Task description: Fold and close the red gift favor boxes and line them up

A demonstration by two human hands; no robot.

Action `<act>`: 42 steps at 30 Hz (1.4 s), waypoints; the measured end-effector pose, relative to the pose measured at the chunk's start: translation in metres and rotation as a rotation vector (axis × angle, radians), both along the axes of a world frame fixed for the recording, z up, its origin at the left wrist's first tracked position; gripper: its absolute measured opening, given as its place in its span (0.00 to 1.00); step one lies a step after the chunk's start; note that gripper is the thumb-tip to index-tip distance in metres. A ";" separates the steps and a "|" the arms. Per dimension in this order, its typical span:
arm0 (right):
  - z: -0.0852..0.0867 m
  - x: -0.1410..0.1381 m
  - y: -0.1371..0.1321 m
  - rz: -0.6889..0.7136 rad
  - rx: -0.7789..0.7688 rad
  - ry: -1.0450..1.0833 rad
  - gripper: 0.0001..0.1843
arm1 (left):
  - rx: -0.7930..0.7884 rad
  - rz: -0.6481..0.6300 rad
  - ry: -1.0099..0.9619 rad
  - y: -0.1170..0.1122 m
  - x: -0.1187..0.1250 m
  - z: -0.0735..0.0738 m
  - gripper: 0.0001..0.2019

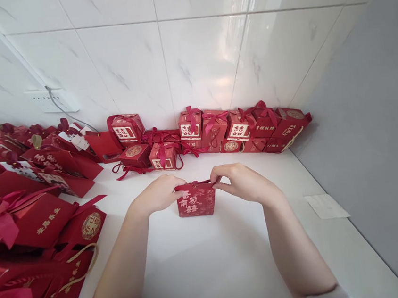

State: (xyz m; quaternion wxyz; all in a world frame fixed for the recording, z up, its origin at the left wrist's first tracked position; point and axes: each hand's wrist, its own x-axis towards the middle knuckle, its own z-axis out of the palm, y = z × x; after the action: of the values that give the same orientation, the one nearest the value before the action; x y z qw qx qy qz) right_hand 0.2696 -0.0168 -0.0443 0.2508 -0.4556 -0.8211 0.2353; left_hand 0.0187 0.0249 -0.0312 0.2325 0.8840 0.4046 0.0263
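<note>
Left grip: the left hand (pixel 161 193) is curled, fingertips pinched on the top left edge of a small red gift box (pixel 196 200).
Right grip: the right hand (pixel 240 181) has thumb and forefinger pressed together on the top right edge of the same box; the other fingers are folded in behind.
Held item: the box stands upright on the white tabletop (pixel 211 261), its front face with gold characters turned toward the camera. Its top flaps sit between the two hands; whether they are fully closed cannot be told.
Position: the box is at the centre of the tabletop, well apart from the stock around it.
Forearms: both forearms run in from the lower edge, bare to pale sleeves at the bottom of the frame.
Back row: a line of finished red boxes with ribbon bows (pixel 214 130) sits against the white tiled wall (pixel 188 50), some stacked two high.
Left side: a pile of red paper gift bags (pixel 32 223) with ribbons and cord handles covers the left of the tabletop, lying flat and overlapping.
Wall fitting: a white socket (pixel 53 101) with a cable plugged in is mounted above the pile.
Right side: a slip of white paper (pixel 326 206) lies flat near the table's right edge, beside a grey wall (pixel 380 149).
</note>
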 end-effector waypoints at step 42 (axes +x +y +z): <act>-0.018 -0.022 0.022 -0.068 -0.340 0.829 0.31 | -0.518 0.475 -0.762 0.008 -0.006 0.003 0.30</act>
State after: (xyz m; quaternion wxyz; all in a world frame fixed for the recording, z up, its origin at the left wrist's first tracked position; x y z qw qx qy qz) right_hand 0.2479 0.0057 -0.0628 0.4876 -0.3844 -0.5855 0.5212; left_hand 0.0125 0.0325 -0.0283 0.5623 0.6089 0.4739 0.2973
